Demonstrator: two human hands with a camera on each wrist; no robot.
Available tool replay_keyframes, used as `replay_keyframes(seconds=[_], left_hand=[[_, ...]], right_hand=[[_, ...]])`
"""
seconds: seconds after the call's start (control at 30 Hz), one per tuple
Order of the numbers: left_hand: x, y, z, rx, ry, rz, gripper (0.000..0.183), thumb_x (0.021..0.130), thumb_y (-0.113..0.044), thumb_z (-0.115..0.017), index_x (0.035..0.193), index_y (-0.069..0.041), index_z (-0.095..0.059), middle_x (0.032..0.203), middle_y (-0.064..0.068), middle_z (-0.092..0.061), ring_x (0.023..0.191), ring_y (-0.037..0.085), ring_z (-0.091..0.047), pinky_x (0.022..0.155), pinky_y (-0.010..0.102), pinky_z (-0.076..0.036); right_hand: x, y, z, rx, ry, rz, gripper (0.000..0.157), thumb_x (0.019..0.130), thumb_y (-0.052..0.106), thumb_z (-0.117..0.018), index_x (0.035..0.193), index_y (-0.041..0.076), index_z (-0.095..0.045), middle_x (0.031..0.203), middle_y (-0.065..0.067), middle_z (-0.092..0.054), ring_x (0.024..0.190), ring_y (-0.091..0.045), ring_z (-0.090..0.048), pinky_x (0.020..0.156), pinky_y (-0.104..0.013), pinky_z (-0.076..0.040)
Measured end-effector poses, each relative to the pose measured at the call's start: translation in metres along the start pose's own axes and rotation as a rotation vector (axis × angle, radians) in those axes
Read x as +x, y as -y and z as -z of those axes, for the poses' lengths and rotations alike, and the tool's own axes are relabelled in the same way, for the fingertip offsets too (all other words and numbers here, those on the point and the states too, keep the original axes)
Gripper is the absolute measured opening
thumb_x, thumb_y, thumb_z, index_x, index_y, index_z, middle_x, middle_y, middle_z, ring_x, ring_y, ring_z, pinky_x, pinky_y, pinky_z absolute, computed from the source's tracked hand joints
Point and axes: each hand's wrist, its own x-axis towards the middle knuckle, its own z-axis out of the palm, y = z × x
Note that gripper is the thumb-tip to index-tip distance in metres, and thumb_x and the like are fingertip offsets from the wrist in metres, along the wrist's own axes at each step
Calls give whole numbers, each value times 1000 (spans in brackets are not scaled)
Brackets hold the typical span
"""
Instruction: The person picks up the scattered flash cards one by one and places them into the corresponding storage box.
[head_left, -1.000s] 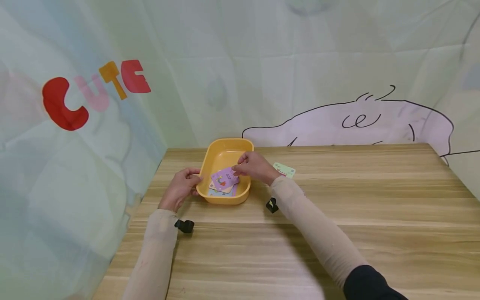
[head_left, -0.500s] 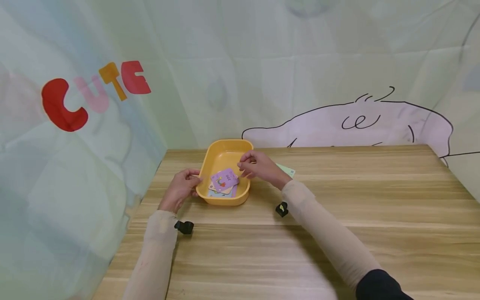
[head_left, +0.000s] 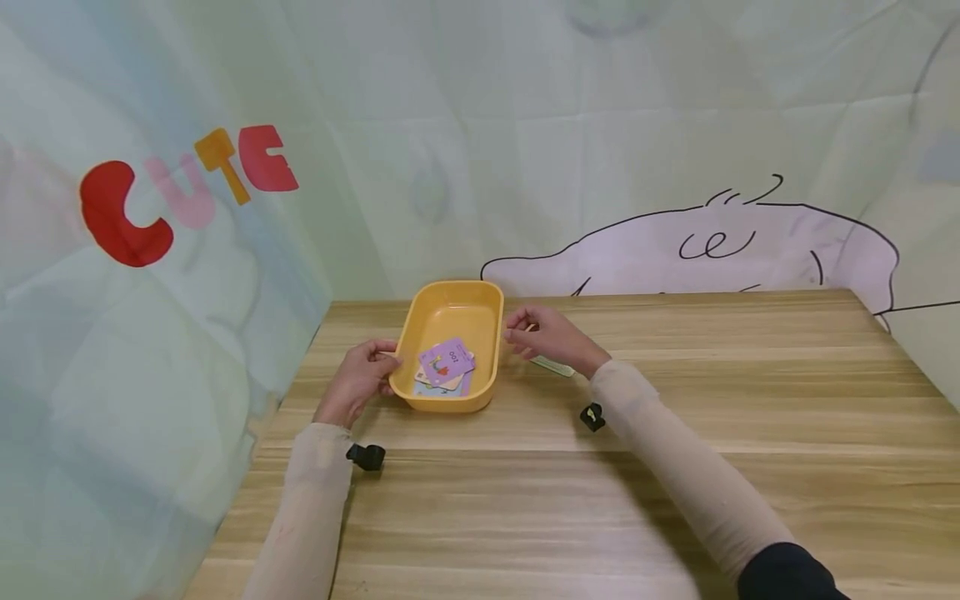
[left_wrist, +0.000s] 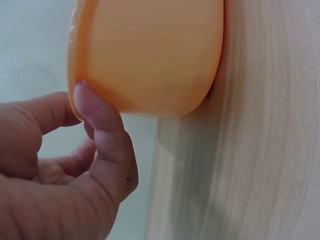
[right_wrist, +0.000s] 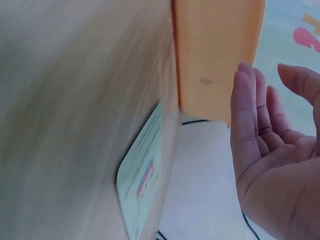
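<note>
My left hand (head_left: pixel 356 377) pinches the left rim of a yellow plastic tray (head_left: pixel 492 354); the left wrist view shows finger and thumb on either side of that rim (left_wrist: pixel 73 60). Inside the tray, near its front end, a purple card (head_left: pixel 447 362) printed "ZOO" lies over a cream card and a light blue one (head_left: pixel 442 391). Just off the tray's right side hovers my right hand (head_left: pixel 553 336), holding nothing, its fingers extended and thumb apart in the right wrist view. A pale green card (right_wrist: pixel 141 172) lies flat on the table beneath it, partly hidden by the hand in the head view.
The wood-grain table (head_left: pixel 480 517) ends at a pale fabric backdrop (head_left: pixel 420 150) with cartoon drawings and the letters CUTE. Black wrist devices (head_left: pixel 367 456) are worn at both wrists.
My right hand has let go of the purple card, leaving it on the pile, and moved right out of the tray to above the green card. The left hand stays on the rim.
</note>
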Motion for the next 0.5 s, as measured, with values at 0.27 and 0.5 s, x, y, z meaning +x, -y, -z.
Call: replay_keyframes(seconds=[0.27, 0.5], left_hand=[[-1, -1, 1, -4, 6, -9, 36, 104, -14, -56, 137, -2, -52, 108, 11, -58, 71, 13, -58, 66, 29, -57], [-1, -1, 1, -7, 7, 0, 35, 104, -13, -56, 136, -2, -52, 107, 12, -58, 70, 14, -58, 64, 27, -56]], right_hand=[[-9, -5, 17, -120, -42, -3, 21, 99, 22, -67, 111, 5, -62, 104, -10, -63, 96, -28, -63, 82, -39, -59], [-10, -13, 32, -248, -98, -33, 25, 96, 19, -70, 113, 3, -63, 107, -10, -65, 100, -24, -60, 86, -34, -52]])
